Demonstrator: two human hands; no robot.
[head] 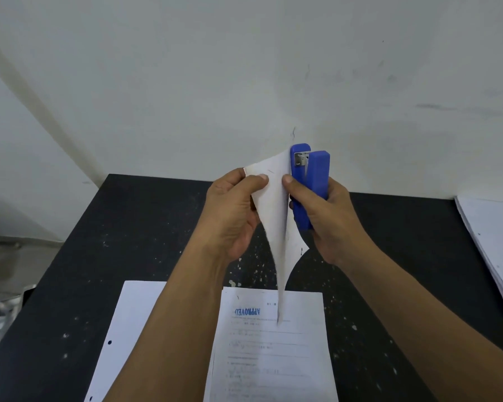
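Observed: both hands are raised above the tabletop, in front of a pale wall.

Left hand: its fingers are curled and pinch the held paper near its upper corner, thumb on the near face. The paper is held off the tabletop, between the two hands. It hangs in a narrow, curved shape, and its lower tip ends over the stamped form. A short dark line shows near the paper's upper corner; whether it is a staple cannot be told.

Right hand: its fingers are closed round a blue stapler, with the thumb lying across the stapler's near side. The stapler stands upright with its head uppermost. Its two blue arms are slightly parted at the top, and metal shows between them. The paper's upper right edge meets the left arm of the stapler. Whether the paper sits between the arms cannot be told.

On the tabletop: the surface is black and flecked with white specks. The stamped form lies flat below the hands and bears a blue "APPROVED" mark. A punched sheet lies just beside it on the left, partly under the left forearm. A stack of white paper lies at the right edge, well apart from the hands.
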